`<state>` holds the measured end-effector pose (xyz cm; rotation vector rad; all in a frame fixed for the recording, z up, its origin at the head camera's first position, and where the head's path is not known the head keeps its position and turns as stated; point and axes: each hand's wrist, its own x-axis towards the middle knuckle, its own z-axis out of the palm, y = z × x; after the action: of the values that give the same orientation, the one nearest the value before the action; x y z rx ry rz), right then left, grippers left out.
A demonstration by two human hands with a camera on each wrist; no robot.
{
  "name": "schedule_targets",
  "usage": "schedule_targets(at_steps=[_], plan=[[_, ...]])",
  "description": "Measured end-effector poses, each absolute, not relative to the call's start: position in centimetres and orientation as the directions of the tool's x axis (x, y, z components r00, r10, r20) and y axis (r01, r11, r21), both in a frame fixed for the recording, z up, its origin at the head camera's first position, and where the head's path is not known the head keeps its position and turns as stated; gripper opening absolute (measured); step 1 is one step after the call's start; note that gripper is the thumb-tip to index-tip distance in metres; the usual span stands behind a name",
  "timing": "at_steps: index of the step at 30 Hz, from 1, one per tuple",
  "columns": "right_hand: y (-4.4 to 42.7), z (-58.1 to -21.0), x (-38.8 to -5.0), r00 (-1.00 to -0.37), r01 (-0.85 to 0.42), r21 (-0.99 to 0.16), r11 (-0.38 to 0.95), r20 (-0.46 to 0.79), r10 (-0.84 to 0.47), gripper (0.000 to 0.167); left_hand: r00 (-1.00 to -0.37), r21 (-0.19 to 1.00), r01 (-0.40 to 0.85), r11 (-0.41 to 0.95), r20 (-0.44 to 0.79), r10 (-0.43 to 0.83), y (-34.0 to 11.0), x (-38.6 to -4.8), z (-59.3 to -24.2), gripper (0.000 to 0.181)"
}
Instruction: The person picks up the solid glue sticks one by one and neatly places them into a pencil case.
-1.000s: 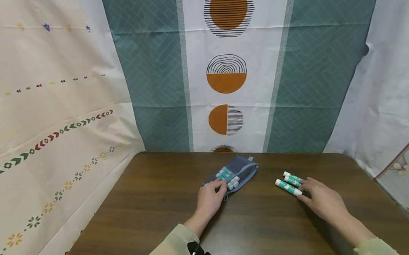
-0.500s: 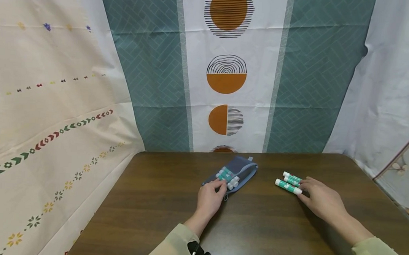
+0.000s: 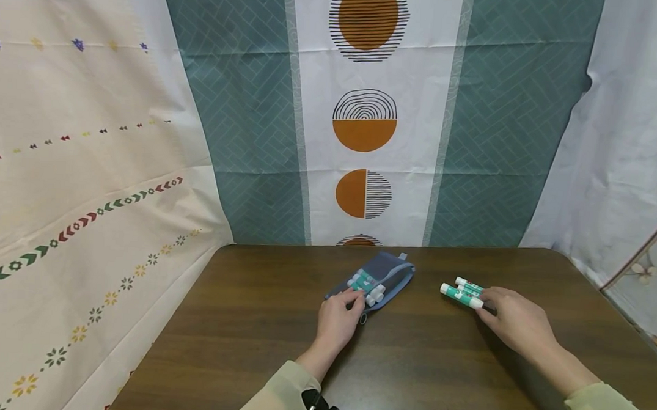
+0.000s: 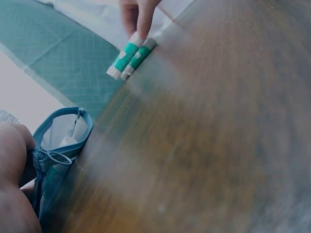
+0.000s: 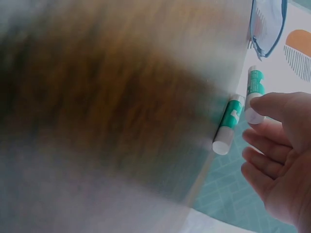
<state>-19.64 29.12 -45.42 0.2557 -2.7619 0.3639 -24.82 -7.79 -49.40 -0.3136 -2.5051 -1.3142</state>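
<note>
My right hand (image 3: 516, 320) pinches a green glue stick (image 3: 461, 296) with white ends between thumb and index finger. In the right wrist view this glue stick (image 5: 254, 87) is raised off the table, and the other fingers of the hand (image 5: 286, 150) are loosely bent. Close beside it, another glue stick (image 5: 229, 119) lies on the tabletop; whether more lie behind it I cannot tell. My left hand (image 3: 337, 318) pinches the near edge of a blue zip pouch (image 3: 383, 265), which lies unzipped with several glue sticks (image 3: 365, 281) inside. The left wrist view shows its zipper rim (image 4: 89, 124) gaping.
The brown wooden table (image 3: 278, 349) extends between and in front of both hands. Behind it hangs a teal and white patterned cloth (image 3: 254, 134). A cream printed cloth (image 3: 87, 188) hangs at the left, and a white cloth (image 3: 628, 151) at the right.
The glue stick in my right hand has risen slightly and shifted a little left. My left hand and the pouch stay in place.
</note>
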Motion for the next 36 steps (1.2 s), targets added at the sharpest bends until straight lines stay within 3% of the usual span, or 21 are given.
schedule_targets(at_steps=[9,16,26,36], plan=[[28.1,-45.2,-20.0,-0.931,-0.203,-0.253,0.946,0.348,-0.106,0.026,-0.935,0.765,0.32,0.558,0.351,0.054,-7.9,-24.9,-49.5,0.023],[26.8,-44.8,-20.5,-0.935,-0.2,-0.275,0.94,0.34,-0.099,0.026,-0.893,0.719,0.4,0.568,0.446,0.064,-7.9,-24.8,-49.8,0.024],[24.6,-44.6,-21.2,-0.943,-0.199,-0.329,0.923,0.321,-0.089,0.017,-0.927,0.76,0.335,0.557,0.37,0.053,-7.8,-24.6,-49.3,0.023],[22.4,-44.2,-22.0,-0.955,-0.194,-0.362,0.912,0.283,-0.091,0.018,-0.927,0.766,0.337,0.547,0.373,0.049,-7.7,-24.5,-49.0,0.023]])
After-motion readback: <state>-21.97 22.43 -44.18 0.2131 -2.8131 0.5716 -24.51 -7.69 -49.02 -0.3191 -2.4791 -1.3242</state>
